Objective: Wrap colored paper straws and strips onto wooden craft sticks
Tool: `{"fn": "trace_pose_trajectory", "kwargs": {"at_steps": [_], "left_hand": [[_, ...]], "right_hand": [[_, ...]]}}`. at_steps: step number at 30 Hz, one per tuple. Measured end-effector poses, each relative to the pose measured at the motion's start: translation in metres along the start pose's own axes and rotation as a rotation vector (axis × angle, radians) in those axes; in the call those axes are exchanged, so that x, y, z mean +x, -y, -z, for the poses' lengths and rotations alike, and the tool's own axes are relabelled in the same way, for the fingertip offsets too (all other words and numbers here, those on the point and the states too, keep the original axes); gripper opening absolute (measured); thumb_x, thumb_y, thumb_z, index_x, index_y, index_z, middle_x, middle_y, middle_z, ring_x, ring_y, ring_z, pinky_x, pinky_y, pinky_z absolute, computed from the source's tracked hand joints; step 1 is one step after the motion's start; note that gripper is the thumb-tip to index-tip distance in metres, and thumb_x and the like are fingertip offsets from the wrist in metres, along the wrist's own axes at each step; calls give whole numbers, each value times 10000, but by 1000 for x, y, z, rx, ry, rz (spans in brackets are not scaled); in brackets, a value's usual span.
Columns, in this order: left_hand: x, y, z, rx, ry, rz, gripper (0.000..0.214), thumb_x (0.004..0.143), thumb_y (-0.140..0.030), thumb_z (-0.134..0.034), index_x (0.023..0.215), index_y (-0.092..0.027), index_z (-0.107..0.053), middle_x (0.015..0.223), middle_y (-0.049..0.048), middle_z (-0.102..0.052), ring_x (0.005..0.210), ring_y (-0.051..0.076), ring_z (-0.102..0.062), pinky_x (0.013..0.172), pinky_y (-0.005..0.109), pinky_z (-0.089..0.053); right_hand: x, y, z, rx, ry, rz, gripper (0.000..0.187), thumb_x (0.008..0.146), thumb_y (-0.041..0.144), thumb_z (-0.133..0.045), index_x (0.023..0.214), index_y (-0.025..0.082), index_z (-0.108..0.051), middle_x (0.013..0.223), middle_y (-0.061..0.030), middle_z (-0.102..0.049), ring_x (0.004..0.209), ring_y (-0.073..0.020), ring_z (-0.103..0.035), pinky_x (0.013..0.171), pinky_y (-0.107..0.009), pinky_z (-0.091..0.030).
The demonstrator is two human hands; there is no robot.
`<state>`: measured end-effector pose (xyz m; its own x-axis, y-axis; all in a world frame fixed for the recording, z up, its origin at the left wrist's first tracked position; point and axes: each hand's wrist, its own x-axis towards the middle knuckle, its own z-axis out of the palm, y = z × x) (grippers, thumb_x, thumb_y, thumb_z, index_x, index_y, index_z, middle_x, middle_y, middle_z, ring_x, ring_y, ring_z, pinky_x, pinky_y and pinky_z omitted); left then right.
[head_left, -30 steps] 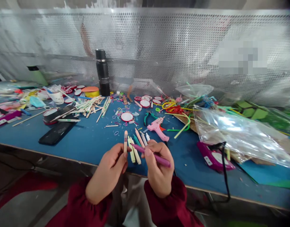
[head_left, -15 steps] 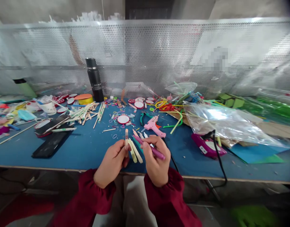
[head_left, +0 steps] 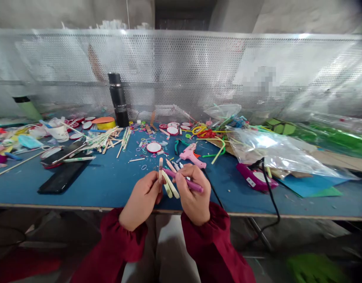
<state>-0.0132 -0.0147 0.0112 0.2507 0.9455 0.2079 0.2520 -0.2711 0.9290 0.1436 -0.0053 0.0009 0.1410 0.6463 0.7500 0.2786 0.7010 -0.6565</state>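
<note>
My left hand [head_left: 144,199] pinches a wooden craft stick [head_left: 160,167] upright between thumb and fingers. In a writing grip, my right hand [head_left: 194,193] is closed on a purple marker [head_left: 193,184], its tip pointing left at the stick; whether they touch I cannot tell. Between and behind the hands, pale yellow sticks [head_left: 170,184] and several pens [head_left: 177,166] lie on the blue table, partly hidden by my fingers. A pink glue gun [head_left: 193,155] rests just beyond my right hand, beside teal-handled pliers [head_left: 177,146].
A black bottle [head_left: 119,102] stands at the back before a perforated metal screen [head_left: 181,70]. Phones [head_left: 61,179] and a pile of sticks [head_left: 110,141] lie left. On the right are a purple device with a black cable [head_left: 253,177] and clear plastic bags [head_left: 275,145].
The marker has turned flatter, and its tip has come left to the craft stick. My left hand keeps hold of the stick. The camera view has shifted slightly.
</note>
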Motion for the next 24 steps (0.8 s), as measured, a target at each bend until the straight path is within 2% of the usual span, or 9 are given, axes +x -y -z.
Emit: {"fn": "trace_pose_trajectory", "kwargs": {"at_steps": [24], "left_hand": [[-1, 1, -2, 37, -19, -22, 364, 1050, -461, -414, 798, -207, -483, 601, -63, -488, 579, 120, -441, 590, 256, -325]], "right_hand": [[0, -1, 1, 29, 13, -35, 212, 962, 226, -574, 751, 218, -561, 730, 8, -570, 711, -157, -543, 686, -310, -427]]}}
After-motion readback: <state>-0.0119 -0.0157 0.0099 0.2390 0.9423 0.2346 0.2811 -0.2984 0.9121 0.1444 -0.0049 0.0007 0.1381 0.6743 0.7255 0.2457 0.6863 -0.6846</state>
